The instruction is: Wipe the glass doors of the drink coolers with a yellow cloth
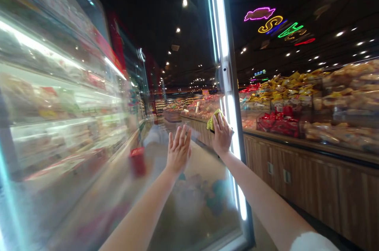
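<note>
A glass door [189, 215] with a lit frame edge stands swung out in front of me. My right hand [222, 134] presses a yellow-green cloth [212, 123] against the glass beside the door's bright edge. To its left, my left hand [179, 149] is raised with its fingers stretched out, close to the glass; I cannot tell whether the palm touches it. Nothing shows in that hand. A metal door handle [226, 75] sits on the frame above my right hand. Faint reflections show in the pane.
Lit refrigerated shelves [53, 120] with packaged goods blur past on the left. On the right runs a wood-panelled display counter [314, 180] heaped with bagged goods [296, 93]. Neon signs [271, 24] glow under the dark ceiling. A red box-like shape [137, 161] appears low at left.
</note>
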`<action>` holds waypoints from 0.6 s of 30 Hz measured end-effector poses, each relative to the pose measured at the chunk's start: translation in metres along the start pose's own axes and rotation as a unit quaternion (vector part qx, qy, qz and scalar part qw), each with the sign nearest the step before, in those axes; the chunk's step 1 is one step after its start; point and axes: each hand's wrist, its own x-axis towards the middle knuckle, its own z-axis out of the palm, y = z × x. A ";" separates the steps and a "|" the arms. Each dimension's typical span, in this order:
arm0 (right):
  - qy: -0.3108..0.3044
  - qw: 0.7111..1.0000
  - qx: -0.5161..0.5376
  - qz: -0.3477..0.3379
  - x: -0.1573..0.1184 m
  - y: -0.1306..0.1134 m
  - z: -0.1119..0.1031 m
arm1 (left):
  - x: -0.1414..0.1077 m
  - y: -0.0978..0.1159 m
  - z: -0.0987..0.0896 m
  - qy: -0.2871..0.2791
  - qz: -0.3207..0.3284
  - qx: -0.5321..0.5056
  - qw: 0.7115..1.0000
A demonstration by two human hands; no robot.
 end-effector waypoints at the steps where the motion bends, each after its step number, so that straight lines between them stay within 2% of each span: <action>1: 0.007 1.000 -0.001 0.017 -0.003 0.000 0.002 | -0.001 0.001 0.001 0.001 0.000 -0.001 1.000; 3: 0.023 0.999 0.009 0.034 0.004 -0.002 0.002 | -0.001 0.003 0.003 0.001 -0.002 -0.006 1.000; 8: 0.055 0.996 0.015 0.063 0.050 -0.005 -0.008 | 0.003 0.005 0.005 0.002 -0.008 -0.022 1.000; 10: 0.046 0.997 0.009 0.067 0.043 -0.002 -0.009 | 0.003 0.005 0.005 0.006 -0.009 -0.021 1.000; 13: 0.028 0.997 0.004 0.074 0.009 0.005 -0.005 | 0.001 0.009 0.006 0.011 0.001 -0.019 1.000; 15: 0.024 0.997 0.010 0.074 -0.004 0.009 -0.003 | 0.001 0.013 0.007 0.009 0.010 -0.021 1.000; 18: 0.022 0.997 0.018 0.076 0.016 0.008 -0.005 | 0.007 0.024 0.009 -0.002 0.013 -0.027 1.000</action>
